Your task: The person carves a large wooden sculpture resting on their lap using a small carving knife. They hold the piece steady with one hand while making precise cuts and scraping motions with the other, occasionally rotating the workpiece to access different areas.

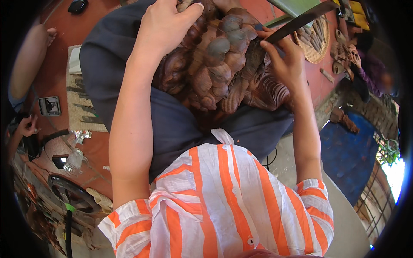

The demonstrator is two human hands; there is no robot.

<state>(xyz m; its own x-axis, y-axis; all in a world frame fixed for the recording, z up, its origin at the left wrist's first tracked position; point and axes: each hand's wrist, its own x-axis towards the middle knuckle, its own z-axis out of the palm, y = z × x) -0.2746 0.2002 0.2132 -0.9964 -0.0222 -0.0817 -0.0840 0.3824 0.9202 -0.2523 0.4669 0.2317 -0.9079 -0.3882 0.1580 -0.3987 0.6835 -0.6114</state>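
Note:
A large brown wood carving (219,64), with rounded lobes and grooved, shell-like ridges, rests in my lap against dark trousers. My left hand (165,26) grips its upper left part, thumb stretched over the wood; the other fingertips are cut off by the top edge. On the carving's right side, my right hand (284,53) is closed on a long dark flat strip (301,21), which slants up to the right. Its thumb lies by the strip's lower end. Whether that strip is a file or a blade I cannot tell.
At left, several dark tools (81,92) lie on a beige mat (92,118), near a phone (49,105) and a glass jar (74,161). A woven basket (320,55) of sticklike pieces stands at upper right. Another person's purple sleeve (369,79) shows at far right, someone's leg (30,64) at left.

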